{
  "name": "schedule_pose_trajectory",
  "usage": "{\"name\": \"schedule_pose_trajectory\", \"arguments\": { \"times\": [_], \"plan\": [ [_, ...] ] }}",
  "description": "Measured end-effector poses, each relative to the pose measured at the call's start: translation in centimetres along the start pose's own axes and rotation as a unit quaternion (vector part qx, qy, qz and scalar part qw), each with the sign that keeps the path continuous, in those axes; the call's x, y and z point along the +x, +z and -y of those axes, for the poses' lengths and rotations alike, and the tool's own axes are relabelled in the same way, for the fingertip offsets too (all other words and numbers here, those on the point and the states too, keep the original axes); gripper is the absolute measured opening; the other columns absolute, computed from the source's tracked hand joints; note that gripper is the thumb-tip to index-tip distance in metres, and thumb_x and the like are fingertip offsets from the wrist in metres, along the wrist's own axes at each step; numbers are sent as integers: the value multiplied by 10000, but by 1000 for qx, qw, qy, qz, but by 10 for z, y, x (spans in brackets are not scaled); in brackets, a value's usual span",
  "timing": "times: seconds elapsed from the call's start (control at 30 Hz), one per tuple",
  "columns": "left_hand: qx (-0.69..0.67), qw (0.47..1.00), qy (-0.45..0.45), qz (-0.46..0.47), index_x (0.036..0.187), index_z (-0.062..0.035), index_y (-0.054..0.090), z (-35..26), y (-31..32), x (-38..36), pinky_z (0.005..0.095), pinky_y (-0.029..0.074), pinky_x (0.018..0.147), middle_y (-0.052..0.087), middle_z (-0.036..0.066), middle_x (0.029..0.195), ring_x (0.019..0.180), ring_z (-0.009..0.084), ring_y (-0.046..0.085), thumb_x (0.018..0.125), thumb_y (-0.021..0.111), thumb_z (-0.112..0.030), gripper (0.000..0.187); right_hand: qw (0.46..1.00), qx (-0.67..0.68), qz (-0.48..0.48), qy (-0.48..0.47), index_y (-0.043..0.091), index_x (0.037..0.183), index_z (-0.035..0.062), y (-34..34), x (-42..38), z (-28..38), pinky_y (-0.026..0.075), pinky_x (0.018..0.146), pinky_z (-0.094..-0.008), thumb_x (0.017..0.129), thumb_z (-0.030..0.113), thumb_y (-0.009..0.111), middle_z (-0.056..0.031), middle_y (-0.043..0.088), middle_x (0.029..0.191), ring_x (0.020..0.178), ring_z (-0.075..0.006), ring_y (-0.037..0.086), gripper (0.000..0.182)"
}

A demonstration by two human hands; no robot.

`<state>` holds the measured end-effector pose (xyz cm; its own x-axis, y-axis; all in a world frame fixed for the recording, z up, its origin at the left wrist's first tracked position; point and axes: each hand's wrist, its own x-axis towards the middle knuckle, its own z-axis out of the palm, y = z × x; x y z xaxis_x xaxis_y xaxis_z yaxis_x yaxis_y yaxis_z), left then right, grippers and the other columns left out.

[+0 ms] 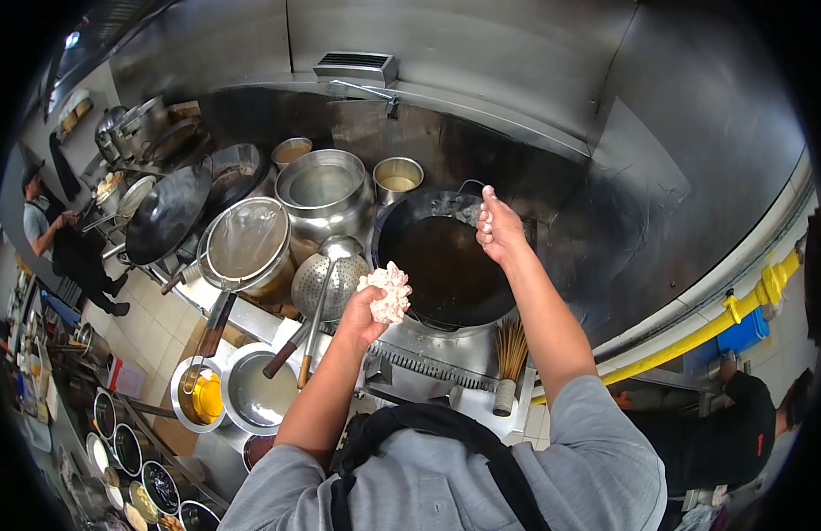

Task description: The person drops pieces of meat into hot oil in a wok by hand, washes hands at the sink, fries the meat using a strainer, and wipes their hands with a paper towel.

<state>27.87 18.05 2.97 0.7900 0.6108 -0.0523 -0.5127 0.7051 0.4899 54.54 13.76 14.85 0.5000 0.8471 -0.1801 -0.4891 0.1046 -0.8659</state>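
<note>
My left hand (366,319) is closed around a clump of pale, coated food pieces (388,292), left of the wok's near rim. Over the right side of a large black wok (441,265) with dark liquid in it is my right hand (501,227). Its fingers are curled in, the thumb points up, and white coating sticks to the fingertips. Whether anything small is inside that hand is hidden. Just left of the clump lie a perforated skimmer (326,288) and a ladle (340,248).
A mesh strainer (247,241), metal pot (324,188) and small pot (398,177) stand left of the wok. A bamboo brush (508,363) is near my right forearm. Bowls (265,389) sit lower left. One person stands far left, another lower right.
</note>
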Motion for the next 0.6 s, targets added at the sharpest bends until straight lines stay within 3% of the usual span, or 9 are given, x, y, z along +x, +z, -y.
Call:
{"name": "schedule_pose_trajectory", "arguments": {
  "times": [0.13,0.23,0.27,0.3,0.33,0.37,0.47,0.57,0.6],
  "plan": [
    [-13,1000,1,7,1234,-7,454,0,-8,-3,427,545,739,589,158,1137,996,302,607,693,501,-48,545,999,-19,-11,-35,411,705,133,2,5,-11,222,317,-204,906,419,573,26,438,594,401,-51,355,385],
    [-10,1000,1,-25,1228,-4,455,-2,-8,-17,426,546,732,589,163,1135,993,301,606,692,494,-45,539,979,-187,-68,-52,482,749,105,-5,28,-36,320,359,-227,907,428,562,4,474,607,459,-93,442,368],
    [-13,999,1,-29,1228,-4,455,-3,-9,-21,426,546,732,589,163,1135,993,301,606,692,494,-45,539,898,-388,-87,-190,532,779,63,-15,42,-48,400,460,-295,881,394,597,-46,540,638,536,-166,520,353],
    [-11,999,7,-35,1227,-3,455,-3,-10,-26,427,547,731,589,165,1130,985,302,609,691,494,-44,538,757,-563,-97,-316,581,809,20,-26,57,-64,480,561,-363,855,360,633,-97,607,669,612,-239,598,347],
    [-8,999,14,-41,1225,-2,455,-3,-13,-30,428,548,730,589,167,1125,977,304,611,690,494,-43,538,847,-500,-41,-178,624,885,-16,-39,73,-83,490,756,-389,795,237,666,-186,649,782,793,-337,632,272],
    [-11,999,13,-45,1225,-2,455,-2,-18,-33,428,548,730,589,167,1125,977,304,611,690,494,-43,538,847,-501,-39,-174,624,885,-16,-54,87,-101,490,756,-389,795,237,666,-186,649,782,793,-337,632,272],
    [-17,997,25,-65,1219,2,455,-2,-25,-46,441,552,734,590,168,1086,950,312,622,689,490,-35,532,716,-678,14,-167,681,871,53,-67,92,-124,499,795,-402,722,56,621,-203,656,908,895,-354,635,160],
    [9,997,17,-75,1260,1,435,-1,-26,-63,404,541,720,568,165,1168,993,302,600,693,507,-69,576,626,-773,-46,-88,695,893,67,-55,84,-141,512,797,-422,760,105,621,-188,667,923,906,-346,641,157],
    [5,997,18,-77,1226,-13,452,-1,-28,-67,441,552,731,591,166,1084,957,314,621,727,508,-52,505,633,-772,-47,-38,703,901,86,-49,80,-139,489,845,-423,770,132,625,-173,653,1023,981,-339,616,159]
  ]
}}
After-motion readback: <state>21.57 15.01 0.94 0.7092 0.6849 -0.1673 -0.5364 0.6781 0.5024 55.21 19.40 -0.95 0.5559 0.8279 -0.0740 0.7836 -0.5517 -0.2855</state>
